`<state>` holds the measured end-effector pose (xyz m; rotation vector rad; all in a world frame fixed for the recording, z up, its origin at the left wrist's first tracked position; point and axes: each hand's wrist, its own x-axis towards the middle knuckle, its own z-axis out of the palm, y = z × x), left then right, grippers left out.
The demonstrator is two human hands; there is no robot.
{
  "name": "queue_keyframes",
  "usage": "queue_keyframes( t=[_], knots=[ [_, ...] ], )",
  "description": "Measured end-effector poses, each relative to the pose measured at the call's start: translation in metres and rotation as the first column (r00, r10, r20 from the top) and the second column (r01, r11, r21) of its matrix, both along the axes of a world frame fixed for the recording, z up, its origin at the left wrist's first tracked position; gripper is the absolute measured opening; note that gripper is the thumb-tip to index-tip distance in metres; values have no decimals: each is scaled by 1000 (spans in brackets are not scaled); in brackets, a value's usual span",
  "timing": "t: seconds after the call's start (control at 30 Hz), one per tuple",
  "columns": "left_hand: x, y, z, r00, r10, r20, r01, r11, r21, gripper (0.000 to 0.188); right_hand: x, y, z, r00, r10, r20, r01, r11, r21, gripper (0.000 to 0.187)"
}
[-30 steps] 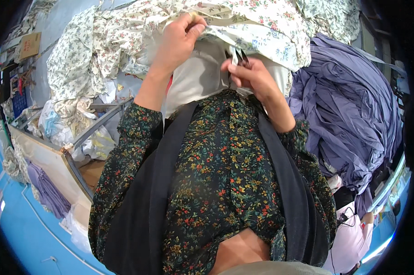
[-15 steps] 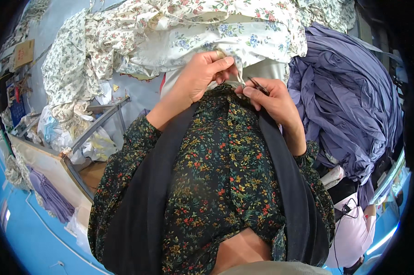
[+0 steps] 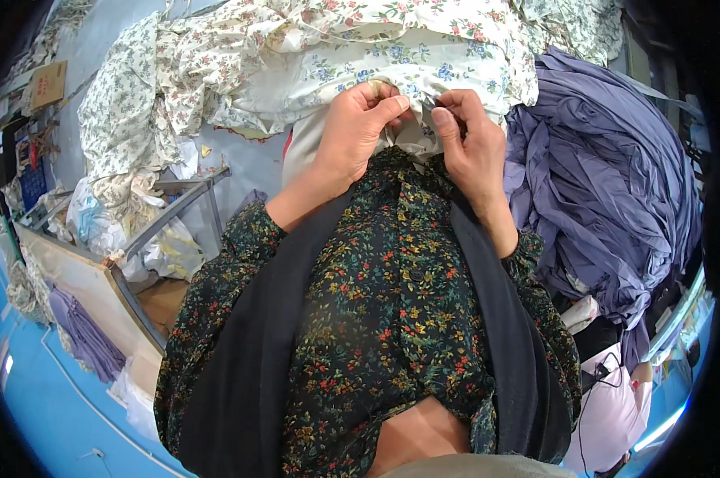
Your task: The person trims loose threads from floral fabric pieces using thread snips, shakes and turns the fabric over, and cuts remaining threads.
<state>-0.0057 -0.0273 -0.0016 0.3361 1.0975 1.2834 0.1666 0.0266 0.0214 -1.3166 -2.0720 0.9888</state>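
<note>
White fabric with blue and red flowers [image 3: 360, 64] spreads in front of me, its near edge bunched up between my hands. My left hand [image 3: 360, 131] pinches that edge between thumb and curled fingers, and a ring-like band shows on one finger. Close beside it, my right hand [image 3: 473, 147] is curled at the same edge, thumb and forefinger closed on a gathered bit of the cloth. Whether a small tool sits inside the right palm is hidden.
A large heap of purple-grey fabric [image 3: 607, 183] lies to the right. On the left, more printed cloth [image 3: 121, 111] hangs down near a metal-framed bin [image 3: 177, 211] holding plastic bags and scraps. A cardboard box [image 3: 48, 84] stands at the far left.
My right hand has moved up and forward to the cloth edge beside my left hand. The small dark tool that showed in its fingers is no longer visible. My left hand keeps its pinch.
</note>
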Motion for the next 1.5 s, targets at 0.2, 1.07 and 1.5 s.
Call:
queue_keyframes(
  t=[0.2,1.07,1.5],
  knots=[
    [-1,-1,-3,999,17,32,-18,999,27,4,-5,0,-7,1000,23,-7,-22,992,122,21],
    [-27,-5,16,828,-297,-475,293,952,-84,13,11,6,-10,846,-242,-474,-316,489,-813,29],
    [-22,17,-18,771,-151,-618,215,976,30,19,11,58,9,455,-325,-829,-390,764,-514,50]
  ],
)
